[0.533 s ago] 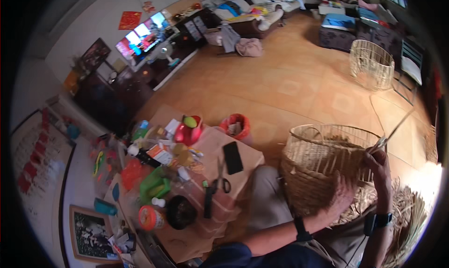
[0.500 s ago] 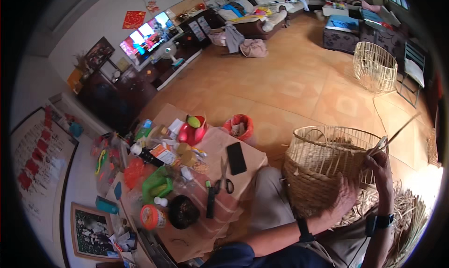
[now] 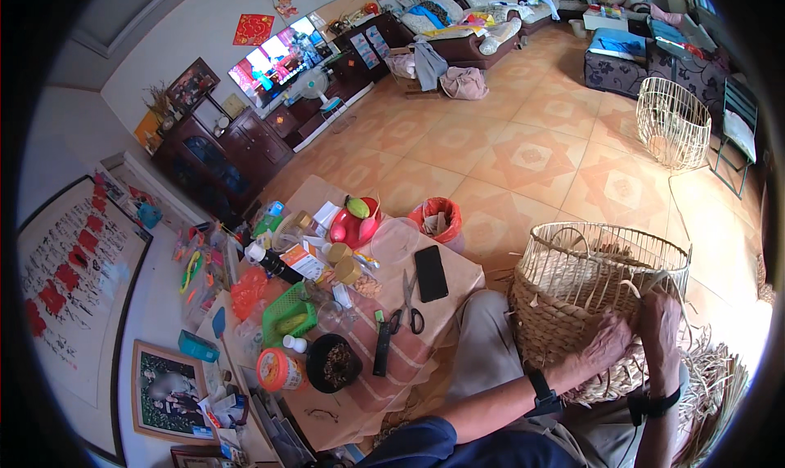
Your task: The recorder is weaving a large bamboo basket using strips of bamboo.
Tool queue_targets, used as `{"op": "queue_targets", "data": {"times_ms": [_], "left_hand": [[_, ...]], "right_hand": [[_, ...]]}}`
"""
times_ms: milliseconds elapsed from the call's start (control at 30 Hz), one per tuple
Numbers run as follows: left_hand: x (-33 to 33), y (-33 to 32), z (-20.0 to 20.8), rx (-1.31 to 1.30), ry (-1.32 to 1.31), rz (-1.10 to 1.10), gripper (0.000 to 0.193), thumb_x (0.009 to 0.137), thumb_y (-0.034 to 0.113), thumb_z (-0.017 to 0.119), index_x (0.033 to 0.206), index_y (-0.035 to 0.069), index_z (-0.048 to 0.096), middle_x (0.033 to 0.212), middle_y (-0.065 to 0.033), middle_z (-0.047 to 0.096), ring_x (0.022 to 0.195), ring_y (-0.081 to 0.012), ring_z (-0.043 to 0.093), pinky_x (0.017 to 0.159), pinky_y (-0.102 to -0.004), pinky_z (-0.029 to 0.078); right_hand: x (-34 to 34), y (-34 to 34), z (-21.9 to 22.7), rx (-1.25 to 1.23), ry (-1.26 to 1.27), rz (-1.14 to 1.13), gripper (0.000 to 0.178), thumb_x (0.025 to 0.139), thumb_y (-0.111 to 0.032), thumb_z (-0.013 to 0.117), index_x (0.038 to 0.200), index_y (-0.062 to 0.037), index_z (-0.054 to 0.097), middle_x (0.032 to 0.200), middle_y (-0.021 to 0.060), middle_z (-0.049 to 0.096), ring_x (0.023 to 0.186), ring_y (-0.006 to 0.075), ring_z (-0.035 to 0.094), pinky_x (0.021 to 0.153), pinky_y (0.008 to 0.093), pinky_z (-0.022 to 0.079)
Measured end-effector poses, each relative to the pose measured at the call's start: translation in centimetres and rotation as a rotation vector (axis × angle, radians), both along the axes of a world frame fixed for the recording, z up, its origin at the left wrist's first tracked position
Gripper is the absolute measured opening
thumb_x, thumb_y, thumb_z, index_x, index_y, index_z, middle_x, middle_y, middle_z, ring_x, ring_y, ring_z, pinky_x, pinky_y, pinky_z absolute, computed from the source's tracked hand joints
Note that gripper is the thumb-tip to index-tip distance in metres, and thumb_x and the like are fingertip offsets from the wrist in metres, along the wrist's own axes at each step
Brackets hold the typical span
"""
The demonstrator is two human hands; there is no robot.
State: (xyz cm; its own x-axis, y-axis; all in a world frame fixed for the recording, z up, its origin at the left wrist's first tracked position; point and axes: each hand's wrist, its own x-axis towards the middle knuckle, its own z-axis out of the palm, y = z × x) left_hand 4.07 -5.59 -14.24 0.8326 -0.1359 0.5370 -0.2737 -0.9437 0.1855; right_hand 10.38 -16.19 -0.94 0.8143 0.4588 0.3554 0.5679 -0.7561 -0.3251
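Observation:
Between my knees stands a half-woven basket, tan straw braid below and bare upright stakes with a thin rim above. My left hand lies against the basket's right side, fingers bent inward and closed on the weave. Right beside it, my right hand is closed at the wall among the stakes. A pale straw strand sticks out by its fingers; the fingertips of both hands are partly hidden. Loose straw is heaped on the right, next to my right forearm.
A low table at left carries scissors, a black phone, a black bowl, a green basket and jars. Beyond it stands a red-lined bin. A bare basket frame sits on the tiled floor.
My right hand has come down to the basket's side; the long strand that stuck up from it no longer shows. My left hand stays on the wall. The view has shifted slightly.

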Motion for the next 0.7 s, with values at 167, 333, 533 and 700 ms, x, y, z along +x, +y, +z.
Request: {"op": "queue_targets", "data": {"times_ms": [167, 333, 533, 700], "left_hand": [[-0.5, 1.0, 4.4, -0.189, 0.169, -0.217, 0.050, 0.088, 0.039, 0.072, 0.114, -0.002, 0.063, 0.103, -0.0183, 0.063, 0.101, -0.0356, 0.063, 0.093, -0.0470, 0.048], [-1.5, 2.6, 8.2, -0.196, 0.109, -0.248, 0.050, 0.088, 0.039, 0.072, 0.116, -0.001, 0.063, 0.102, -0.0159, 0.063, 0.099, -0.0327, 0.065, 0.090, -0.0446, 0.051], [-1.4, 2.4, 8.2, -0.225, 0.057, -0.233, 0.055, 0.088, 0.042, 0.073, 0.124, 0.001, 0.062, 0.100, -0.0131, 0.064, 0.096, -0.0289, 0.066, 0.088, -0.0423, 0.052], [-1.1, 2.1, 8.3, -0.282, -0.012, -0.254, 0.041, 0.095, 0.037, 0.069, 0.118, 0.004, 0.061, 0.094, -0.0114, 0.064, 0.087, -0.0292, 0.067, 0.083, -0.0424, 0.052]], "right_hand": [[1.8, -2.7, -3.1, 0.117, 0.106, -0.011, 0.013, 0.084, -0.002, 0.068, 0.097, -0.0027, 0.067, 0.080, 0.0202, 0.069, 0.073, 0.0416, 0.069, 0.063, 0.0489, 0.053], [0.7, -4.8, -1.9, 0.530, 0.639, -0.097, 0.022, 0.088, -0.001, 0.069, 0.110, -0.0033, 0.066, 0.070, 0.0065, 0.062, 0.061, 0.0162, 0.061, 0.055, 0.0336, 0.047], [0.4, -9.9, -4.7, 1.088, 0.799, 0.032, 0.017, 0.097, -0.008, 0.068, 0.112, -0.0041, 0.062, 0.084, 0.0007, 0.065, 0.061, 0.0073, 0.056, 0.051, 0.0214, 0.041], [-2.4, -12.0, -8.0, 1.301, 0.950, -0.097, 0.025, 0.096, -0.018, 0.071, 0.116, -0.0060, 0.061, 0.075, -0.0034, 0.056, 0.062, 0.0060, 0.052, 0.054, 0.0212, 0.038]]}}
